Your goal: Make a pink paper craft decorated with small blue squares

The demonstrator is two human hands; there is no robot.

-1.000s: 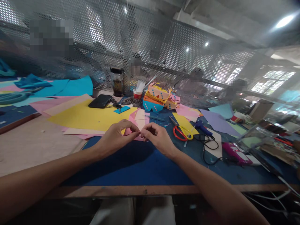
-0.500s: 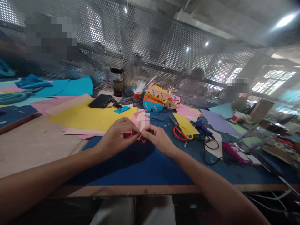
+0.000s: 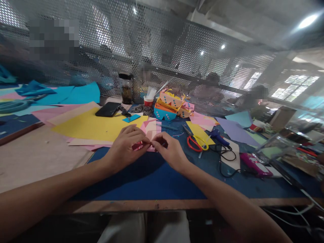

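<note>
Showing a cluttered craft desk (image 3: 152,182) seen from above the person's own arms, with a perforated metal screen (image 3: 177,50) standing along its far edge. At far left lie blue sheets (image 3: 76,94); nearer the middle a large yellow sheet (image 3: 93,126) rests on paler paper, with a flat black case (image 3: 108,109) at its far edge and a dark jar (image 3: 126,88) upright just beyond. The left hand (image 3: 126,146) hovers low over the blue desk surface, fingers curled and pinched onto a small red paper piece (image 3: 138,145), which sits at the centre of the desk, partly hidden under those fingers. The right hand (image 3: 168,152) meets it from the other side, thumb and forefinger closed on the same piece, so that the fingertips of both hands touch. Just behind the hands lies a pink sheet (image 3: 152,130). Farther back stands a stack of paper boxes (image 3: 169,106) in orange, yellow and blue. To the right lie scissors (image 3: 196,141) with red and yellow handles, then a blue glue gun (image 3: 219,137) with its black cable (image 3: 227,162) looped toward the near edge, well apart from the hands.
</note>
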